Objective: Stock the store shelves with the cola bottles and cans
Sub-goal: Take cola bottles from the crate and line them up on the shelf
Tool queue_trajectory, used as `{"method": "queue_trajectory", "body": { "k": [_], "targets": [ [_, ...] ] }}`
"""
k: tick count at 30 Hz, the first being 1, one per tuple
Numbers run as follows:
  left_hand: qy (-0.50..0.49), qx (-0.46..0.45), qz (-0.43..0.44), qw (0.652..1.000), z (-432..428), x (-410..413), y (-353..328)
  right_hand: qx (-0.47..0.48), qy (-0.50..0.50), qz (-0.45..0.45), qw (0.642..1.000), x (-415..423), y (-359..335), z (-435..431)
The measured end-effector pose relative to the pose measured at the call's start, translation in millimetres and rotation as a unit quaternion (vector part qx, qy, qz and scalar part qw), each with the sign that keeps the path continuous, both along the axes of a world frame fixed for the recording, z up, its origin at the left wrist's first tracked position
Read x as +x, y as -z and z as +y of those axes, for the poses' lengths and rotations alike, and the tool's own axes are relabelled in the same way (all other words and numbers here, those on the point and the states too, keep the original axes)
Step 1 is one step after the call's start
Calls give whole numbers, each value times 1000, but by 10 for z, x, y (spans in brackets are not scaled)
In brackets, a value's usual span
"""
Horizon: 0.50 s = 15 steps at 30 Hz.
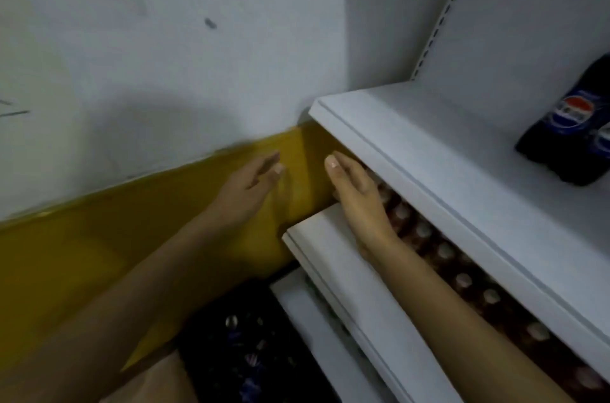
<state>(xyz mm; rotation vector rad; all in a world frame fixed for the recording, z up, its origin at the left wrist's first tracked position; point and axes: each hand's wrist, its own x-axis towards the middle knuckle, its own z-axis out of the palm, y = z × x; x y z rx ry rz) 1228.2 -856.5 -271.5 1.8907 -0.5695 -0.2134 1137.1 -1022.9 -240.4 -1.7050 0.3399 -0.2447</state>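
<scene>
Head view, left hand (248, 187) outstretched, right hand (358, 198) outstretched, cola bottle (568, 120) shelved

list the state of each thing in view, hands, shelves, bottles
left hand: open, fingers straight, holding nothing
right hand: open, fingers straight, holding nothing, over the middle shelf
cola bottles: upright on the top shelf, right end
capped bottles: upright, packed in a row on the middle shelf
dark pack below: too blurred to tell
</scene>
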Motion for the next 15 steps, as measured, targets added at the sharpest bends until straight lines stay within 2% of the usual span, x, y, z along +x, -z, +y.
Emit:
{"method": "queue_trajectory", "body": {
  "k": [5, 10, 12, 15],
  "targets": [
    [-85, 60, 179, 978, 1241, -221, 1050, 26, -20, 213, 977, 17, 1285, 631],
    [-138, 80, 352, 922, 2024, -525, 2058, 51, 24, 410, 910, -292, 2382, 892],
    [-127, 93, 391, 907, 2070, -642, 2432, 57, 29, 462, 884, -465, 2778, 971],
    [-116, 86, 447, 883, 1940, -775, 2996, 79, 36, 491, 867, -638, 3363, 1053]
  ]
}}
